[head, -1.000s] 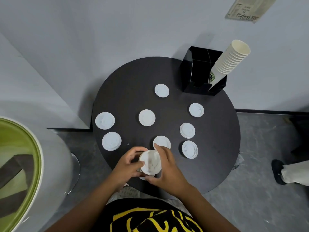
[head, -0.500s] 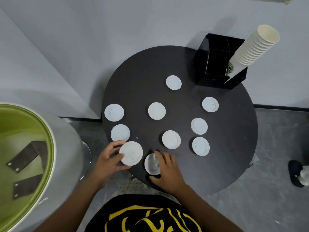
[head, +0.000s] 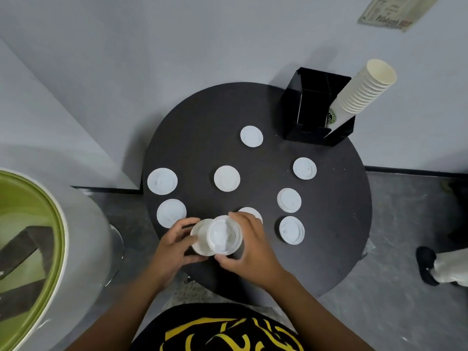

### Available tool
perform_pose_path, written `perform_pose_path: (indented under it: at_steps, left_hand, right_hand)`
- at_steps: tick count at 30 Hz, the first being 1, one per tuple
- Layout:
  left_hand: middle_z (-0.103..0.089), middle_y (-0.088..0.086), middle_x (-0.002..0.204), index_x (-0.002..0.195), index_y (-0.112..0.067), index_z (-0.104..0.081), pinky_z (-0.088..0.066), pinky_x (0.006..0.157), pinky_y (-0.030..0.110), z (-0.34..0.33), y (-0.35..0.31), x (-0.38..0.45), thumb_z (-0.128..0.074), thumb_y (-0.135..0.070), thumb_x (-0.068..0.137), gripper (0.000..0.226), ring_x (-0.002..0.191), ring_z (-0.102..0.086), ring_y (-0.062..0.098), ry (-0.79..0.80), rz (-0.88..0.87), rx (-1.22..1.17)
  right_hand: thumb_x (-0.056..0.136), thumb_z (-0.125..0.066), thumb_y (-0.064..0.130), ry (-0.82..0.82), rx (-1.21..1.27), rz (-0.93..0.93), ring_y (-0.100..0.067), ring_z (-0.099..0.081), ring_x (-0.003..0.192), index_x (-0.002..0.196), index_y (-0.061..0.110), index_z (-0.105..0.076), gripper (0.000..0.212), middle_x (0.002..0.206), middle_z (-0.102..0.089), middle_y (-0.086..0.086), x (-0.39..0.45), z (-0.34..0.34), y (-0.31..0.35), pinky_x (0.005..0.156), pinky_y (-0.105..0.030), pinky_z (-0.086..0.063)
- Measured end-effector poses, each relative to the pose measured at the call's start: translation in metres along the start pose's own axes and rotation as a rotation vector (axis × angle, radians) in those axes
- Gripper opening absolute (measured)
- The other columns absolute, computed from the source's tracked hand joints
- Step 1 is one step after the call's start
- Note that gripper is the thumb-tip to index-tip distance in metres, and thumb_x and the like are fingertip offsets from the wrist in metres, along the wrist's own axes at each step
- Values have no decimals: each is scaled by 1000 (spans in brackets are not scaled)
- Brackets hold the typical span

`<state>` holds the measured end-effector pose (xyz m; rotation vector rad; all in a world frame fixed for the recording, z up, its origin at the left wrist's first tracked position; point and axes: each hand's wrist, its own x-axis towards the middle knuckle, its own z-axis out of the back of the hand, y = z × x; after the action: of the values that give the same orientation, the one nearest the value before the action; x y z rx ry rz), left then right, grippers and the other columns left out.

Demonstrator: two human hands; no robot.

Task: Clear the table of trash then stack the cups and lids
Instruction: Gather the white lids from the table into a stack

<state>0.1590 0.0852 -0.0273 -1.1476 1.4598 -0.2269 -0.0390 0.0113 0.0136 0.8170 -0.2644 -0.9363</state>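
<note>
Both hands meet at the near edge of the round desk (head: 329, 224): the left hand (head: 174, 247) grips one white lid (head: 200, 240), the right hand (head: 253, 247) grips another lid (head: 224, 235) overlapping it. Misaligned rims could fail to nest and slip off the edge.

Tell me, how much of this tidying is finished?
No trash shows on the table, and the cups stand stacked in the black holder. Both hands, left hand and right hand, are joining two lids. Eight lids still lie loose, like this one.
</note>
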Motion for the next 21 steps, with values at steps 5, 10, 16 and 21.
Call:
perform_pose_path:
  at_steps: [5, 10, 16, 21]
  left_hand:
    - [-74, 13, 118, 113, -22, -72, -61, 75, 47, -19, -7, -2, -54, -7, 104, 25, 108, -70, 33, 24, 17, -72]
    - [-71, 15, 119, 119, -21, -69, -61, 79, 51, -20, -5, -6, -67, -23, 99, 20, 108, -69, 32, 90, 23, -93]
    - [-71, 16, 122, 119, -28, -69, -62, 83, 55, -25, 4, -2, -66, -1, 97, 35, 116, -68, 39, 114, 14, -3]
    - [-66, 18, 127, 120, -27, -68, -61, 83, 60, -32, 3, 2, -74, -11, 88, 36, 119, -66, 40, 113, 20, -6]
  right_hand:
    - [72, -78, 47, 109, -55, 22, -10, -39, 132, 143, 28, -36, 85, 146, -33, 16, 10, -4, 6, 103, -36, -48]
    - [74, -75, 48, 108, -105, -1, -12, -38, 132, 145, 29, -35, 84, 146, -32, 15, 5, -6, -2, 98, -41, -52]
    - [75, -80, 51, 104, -73, -44, -13, -32, 138, 153, 27, -27, 97, 152, -28, 12, -4, -3, -8, 107, -35, -45]
    - [75, -83, 39, -91, 211, -172, -8, -45, 131, 143, 36, -42, 80, 141, -42, 16, -11, 17, -39, 104, -25, -43]
